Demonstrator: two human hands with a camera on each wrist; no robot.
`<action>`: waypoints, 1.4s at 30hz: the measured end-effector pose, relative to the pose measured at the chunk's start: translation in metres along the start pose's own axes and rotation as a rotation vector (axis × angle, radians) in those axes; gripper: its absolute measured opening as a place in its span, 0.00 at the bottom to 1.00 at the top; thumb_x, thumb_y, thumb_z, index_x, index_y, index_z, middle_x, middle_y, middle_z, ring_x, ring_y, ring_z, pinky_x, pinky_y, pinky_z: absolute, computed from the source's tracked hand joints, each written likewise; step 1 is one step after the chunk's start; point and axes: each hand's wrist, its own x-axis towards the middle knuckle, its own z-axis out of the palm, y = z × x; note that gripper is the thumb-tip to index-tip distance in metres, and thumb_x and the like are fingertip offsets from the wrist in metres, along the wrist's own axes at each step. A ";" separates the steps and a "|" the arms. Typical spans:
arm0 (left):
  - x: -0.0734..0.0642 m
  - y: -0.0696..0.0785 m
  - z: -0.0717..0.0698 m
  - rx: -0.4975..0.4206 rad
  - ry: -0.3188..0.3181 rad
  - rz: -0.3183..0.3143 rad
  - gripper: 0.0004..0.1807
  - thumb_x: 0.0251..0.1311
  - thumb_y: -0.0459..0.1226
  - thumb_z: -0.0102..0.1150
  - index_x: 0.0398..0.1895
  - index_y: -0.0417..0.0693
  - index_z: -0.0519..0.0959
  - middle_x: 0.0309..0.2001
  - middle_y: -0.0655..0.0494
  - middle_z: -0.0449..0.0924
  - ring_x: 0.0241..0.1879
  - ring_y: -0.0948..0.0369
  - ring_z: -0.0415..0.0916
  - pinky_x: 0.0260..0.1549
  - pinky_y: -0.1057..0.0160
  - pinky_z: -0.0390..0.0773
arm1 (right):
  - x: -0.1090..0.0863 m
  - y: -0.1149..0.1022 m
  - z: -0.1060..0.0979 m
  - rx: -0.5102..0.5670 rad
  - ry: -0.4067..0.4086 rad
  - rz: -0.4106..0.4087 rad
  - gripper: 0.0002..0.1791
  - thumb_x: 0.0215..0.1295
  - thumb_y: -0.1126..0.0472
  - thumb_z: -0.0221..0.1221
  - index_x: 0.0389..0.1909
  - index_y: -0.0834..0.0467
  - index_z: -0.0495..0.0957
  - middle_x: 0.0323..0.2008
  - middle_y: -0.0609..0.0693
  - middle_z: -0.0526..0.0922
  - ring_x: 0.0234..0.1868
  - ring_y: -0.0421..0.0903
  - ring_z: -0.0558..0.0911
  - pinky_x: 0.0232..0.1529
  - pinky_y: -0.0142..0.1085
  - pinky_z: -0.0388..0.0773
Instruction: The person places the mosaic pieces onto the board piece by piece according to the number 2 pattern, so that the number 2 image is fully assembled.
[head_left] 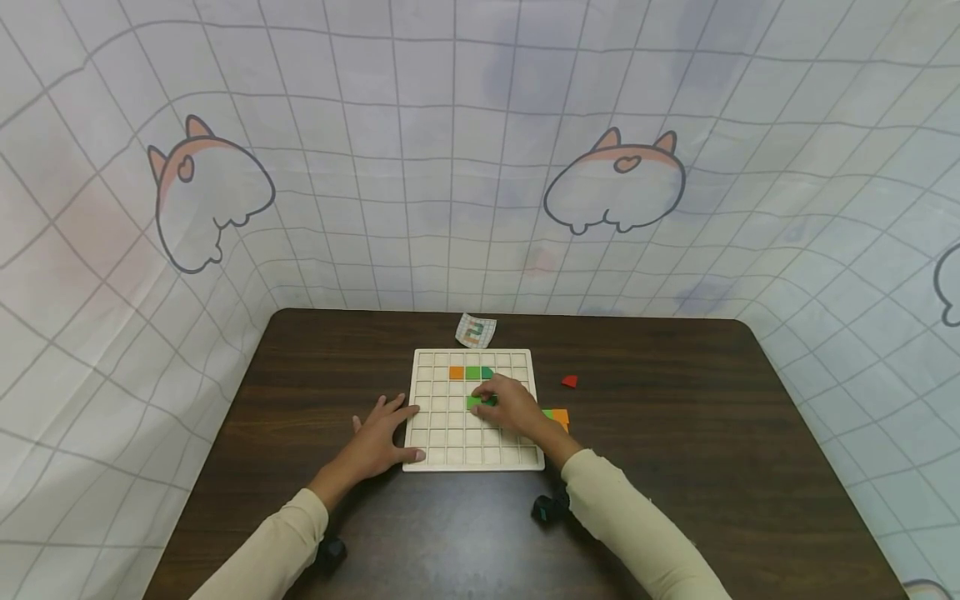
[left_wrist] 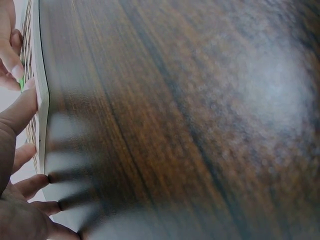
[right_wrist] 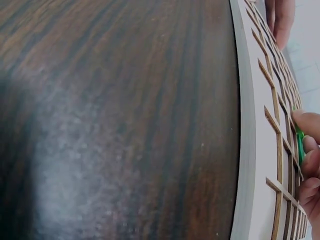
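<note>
A cream grid board (head_left: 474, 467) with square compartments lies on the dark wooden table. My left hand (head_left: 377, 440) has its fingers spread, with thumb and index finger on the board's left edge and other fingertips on the table in the left wrist view. Over the board's middle, my right hand (head_left: 512, 405) pinches a green tile (right_wrist: 300, 145) between thumb and fingers. A bright green tile (head_left: 472, 403) and part of a dark green one show under these fingers. Along an upper row sit an orange tile (head_left: 456, 372), a green tile (head_left: 472, 372) and a dark green piece (head_left: 487, 372).
Right of the board lie a red piece (head_left: 570, 381) and some orange tiles (head_left: 560, 415), partly hidden by the right wrist. A small printed card (head_left: 476, 331) lies behind the board. White gridded cloth (head_left: 420, 183) surrounds the table on the far side and both sides.
</note>
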 end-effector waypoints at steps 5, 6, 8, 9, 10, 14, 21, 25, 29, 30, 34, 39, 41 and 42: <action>0.000 0.000 0.000 -0.005 0.006 0.001 0.44 0.52 0.49 0.75 0.73 0.50 0.69 0.78 0.41 0.54 0.79 0.36 0.39 0.61 0.17 0.36 | 0.000 0.000 0.000 0.014 0.004 -0.009 0.15 0.65 0.54 0.67 0.50 0.53 0.86 0.39 0.45 0.81 0.40 0.40 0.79 0.42 0.37 0.78; 0.000 0.000 0.000 -0.005 0.007 0.000 0.44 0.52 0.49 0.75 0.73 0.50 0.69 0.78 0.41 0.54 0.78 0.36 0.39 0.61 0.17 0.36 | 0.000 0.001 0.000 0.015 0.005 -0.010 0.15 0.65 0.53 0.67 0.50 0.53 0.86 0.39 0.45 0.81 0.40 0.40 0.78 0.42 0.37 0.78; 0.000 0.000 0.001 -0.003 0.007 -0.002 0.44 0.52 0.49 0.75 0.73 0.50 0.69 0.78 0.41 0.54 0.79 0.36 0.39 0.61 0.17 0.36 | 0.000 0.001 0.000 0.013 0.006 -0.009 0.15 0.65 0.53 0.67 0.50 0.53 0.86 0.39 0.45 0.81 0.40 0.39 0.78 0.42 0.37 0.77; -0.001 0.000 0.001 -0.001 0.007 -0.003 0.44 0.53 0.49 0.75 0.73 0.50 0.69 0.78 0.41 0.54 0.79 0.36 0.39 0.61 0.17 0.36 | 0.000 0.001 0.000 0.015 0.006 -0.007 0.15 0.66 0.53 0.67 0.50 0.53 0.86 0.40 0.45 0.81 0.40 0.39 0.78 0.42 0.37 0.77; -0.001 0.001 0.001 0.001 0.006 -0.003 0.44 0.53 0.49 0.75 0.73 0.50 0.69 0.78 0.41 0.54 0.78 0.36 0.40 0.61 0.17 0.36 | 0.000 0.001 0.001 0.015 0.006 -0.006 0.14 0.66 0.53 0.67 0.50 0.52 0.86 0.40 0.45 0.81 0.40 0.39 0.78 0.43 0.37 0.77; -0.001 0.001 0.001 0.005 0.010 -0.005 0.44 0.52 0.49 0.75 0.73 0.50 0.69 0.78 0.41 0.55 0.78 0.36 0.40 0.61 0.17 0.37 | 0.000 0.001 0.001 0.024 0.008 -0.003 0.14 0.65 0.54 0.67 0.50 0.53 0.86 0.40 0.46 0.82 0.42 0.40 0.80 0.44 0.38 0.78; 0.000 0.000 0.002 0.010 0.009 -0.006 0.44 0.52 0.50 0.75 0.73 0.50 0.69 0.78 0.41 0.55 0.79 0.36 0.40 0.61 0.17 0.36 | 0.000 0.002 0.001 0.016 0.003 0.018 0.13 0.65 0.53 0.67 0.49 0.51 0.86 0.40 0.44 0.81 0.42 0.40 0.80 0.44 0.39 0.79; 0.000 0.000 0.002 0.003 0.010 -0.007 0.44 0.52 0.50 0.75 0.73 0.50 0.69 0.78 0.41 0.55 0.78 0.36 0.40 0.61 0.17 0.36 | -0.002 0.001 -0.002 0.032 0.017 0.008 0.13 0.65 0.53 0.68 0.48 0.52 0.86 0.39 0.44 0.82 0.41 0.40 0.80 0.43 0.39 0.78; -0.001 0.001 0.001 0.000 0.014 -0.007 0.44 0.52 0.49 0.76 0.73 0.50 0.69 0.78 0.41 0.55 0.78 0.36 0.40 0.61 0.17 0.36 | -0.005 0.004 -0.009 0.046 0.047 -0.022 0.13 0.66 0.54 0.67 0.48 0.55 0.86 0.38 0.45 0.83 0.37 0.40 0.79 0.37 0.36 0.76; -0.001 0.001 0.001 0.000 0.014 -0.007 0.44 0.52 0.49 0.76 0.73 0.50 0.69 0.78 0.41 0.55 0.79 0.36 0.40 0.61 0.17 0.36 | -0.007 0.005 -0.012 0.053 0.054 -0.024 0.13 0.66 0.55 0.66 0.48 0.56 0.86 0.38 0.46 0.83 0.35 0.40 0.78 0.36 0.35 0.76; -0.001 0.001 0.001 0.001 0.014 -0.007 0.44 0.52 0.50 0.75 0.73 0.50 0.69 0.78 0.41 0.55 0.79 0.37 0.40 0.62 0.18 0.36 | -0.015 0.018 -0.027 0.093 0.086 -0.010 0.12 0.68 0.57 0.65 0.48 0.58 0.85 0.38 0.47 0.82 0.30 0.40 0.75 0.32 0.33 0.74; -0.001 0.001 0.001 0.003 0.015 -0.006 0.44 0.52 0.50 0.75 0.73 0.50 0.69 0.78 0.41 0.55 0.79 0.37 0.40 0.62 0.18 0.36 | -0.028 0.044 -0.044 0.084 0.146 0.002 0.13 0.68 0.56 0.65 0.48 0.58 0.85 0.37 0.46 0.81 0.26 0.40 0.71 0.30 0.32 0.71; -0.001 0.001 0.001 0.004 0.014 -0.005 0.44 0.52 0.50 0.75 0.73 0.50 0.69 0.78 0.41 0.55 0.79 0.36 0.40 0.62 0.18 0.36 | -0.034 0.054 -0.050 0.071 0.168 0.024 0.13 0.68 0.55 0.65 0.47 0.58 0.85 0.36 0.46 0.81 0.25 0.41 0.71 0.29 0.33 0.71; -0.001 0.000 0.001 0.005 0.015 -0.004 0.44 0.52 0.50 0.75 0.73 0.50 0.69 0.78 0.41 0.55 0.79 0.36 0.40 0.62 0.18 0.36 | -0.037 0.057 -0.053 0.071 0.177 0.038 0.13 0.67 0.55 0.66 0.47 0.58 0.85 0.36 0.46 0.81 0.26 0.42 0.72 0.30 0.34 0.72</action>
